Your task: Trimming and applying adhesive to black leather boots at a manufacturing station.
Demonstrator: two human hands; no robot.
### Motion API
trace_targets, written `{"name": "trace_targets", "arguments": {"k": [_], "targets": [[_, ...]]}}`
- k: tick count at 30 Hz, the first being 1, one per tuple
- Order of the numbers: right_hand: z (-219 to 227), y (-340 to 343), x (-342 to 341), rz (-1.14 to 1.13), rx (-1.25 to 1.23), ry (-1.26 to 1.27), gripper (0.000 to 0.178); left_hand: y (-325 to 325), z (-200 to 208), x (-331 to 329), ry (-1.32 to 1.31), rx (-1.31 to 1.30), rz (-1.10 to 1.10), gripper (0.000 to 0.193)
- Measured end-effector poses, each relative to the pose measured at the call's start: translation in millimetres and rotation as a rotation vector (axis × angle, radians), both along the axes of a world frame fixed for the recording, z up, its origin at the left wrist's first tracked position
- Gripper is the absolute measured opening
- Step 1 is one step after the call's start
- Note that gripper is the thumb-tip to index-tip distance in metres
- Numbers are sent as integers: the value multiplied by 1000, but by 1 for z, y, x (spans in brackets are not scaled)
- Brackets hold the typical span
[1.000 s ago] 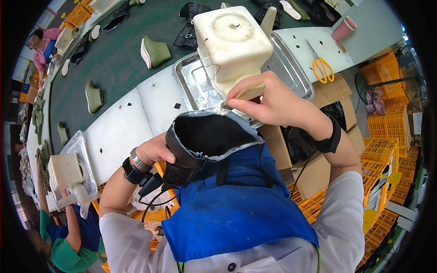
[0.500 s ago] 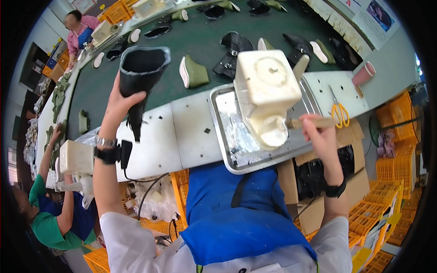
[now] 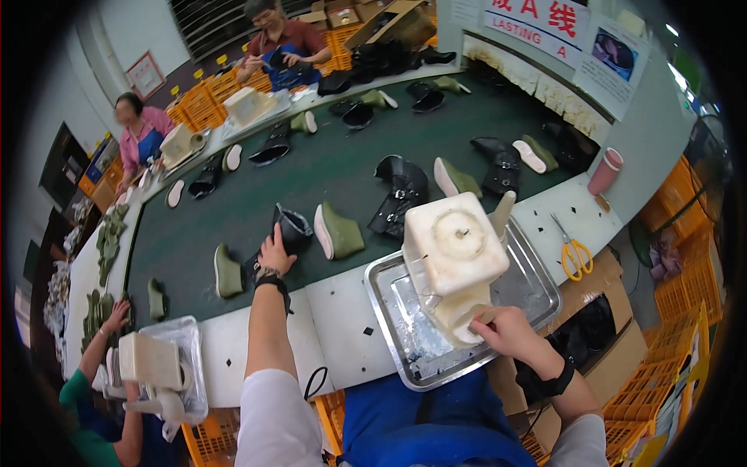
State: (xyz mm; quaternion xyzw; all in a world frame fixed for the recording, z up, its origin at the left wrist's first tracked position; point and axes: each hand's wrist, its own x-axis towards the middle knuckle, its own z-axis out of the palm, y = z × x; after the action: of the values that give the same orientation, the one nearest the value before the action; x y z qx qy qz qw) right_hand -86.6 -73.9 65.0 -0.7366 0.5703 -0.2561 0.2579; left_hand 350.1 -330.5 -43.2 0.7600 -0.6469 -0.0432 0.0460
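Note:
My left hand reaches onto the green belt and is closed around the shaft of a black boot upper, its thumb and fingers on either side. The boot lies with its open top to the far right; my hand hides part of its middle. In my right hand is a brush, gripped by its pale handle. Its bristle end is hidden at the round mouth of a cream-coloured pot. The pot stands on a metal tray in front of me.
Green wedge-shaped boot forms and buckled black boots stand and lie along the belt. Yellow-handled scissors and a pink cup are at the right. A co-worker's arm reaches in at the left, beside another pot.
My left hand has carried the black boot upper from mid-air down and away onto the belt. The brush in my right hand has tilted and moved lower, to the pot's mouth. The view has lifted.

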Motion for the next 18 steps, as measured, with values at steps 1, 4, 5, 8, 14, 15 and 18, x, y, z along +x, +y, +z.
{"name": "trace_targets", "arguments": {"k": [1,4,5,8,14,15,18], "targets": [[0,-2,0,-25,2,9,17,-1,-3,5,114,0,-39,105],[-1,-4,-1,-52,114,82,20,3,0,14,56,-19,-94,102],[-1,-4,-1,-50,111,97,20,7,7,14,37,-42,-121,101],[-4,0,-3,-72,108,113,21,33,46,1,128,-168,-265,77],[-12,29,-27,-265,-39,-124,21,172,161,-116,862,-46,-866,43],[-15,37,-37,-349,-56,-224,21,205,181,-134,953,139,-981,45],[-31,64,-77,-518,-69,-367,19,276,227,-191,1268,672,-1533,45]]}}
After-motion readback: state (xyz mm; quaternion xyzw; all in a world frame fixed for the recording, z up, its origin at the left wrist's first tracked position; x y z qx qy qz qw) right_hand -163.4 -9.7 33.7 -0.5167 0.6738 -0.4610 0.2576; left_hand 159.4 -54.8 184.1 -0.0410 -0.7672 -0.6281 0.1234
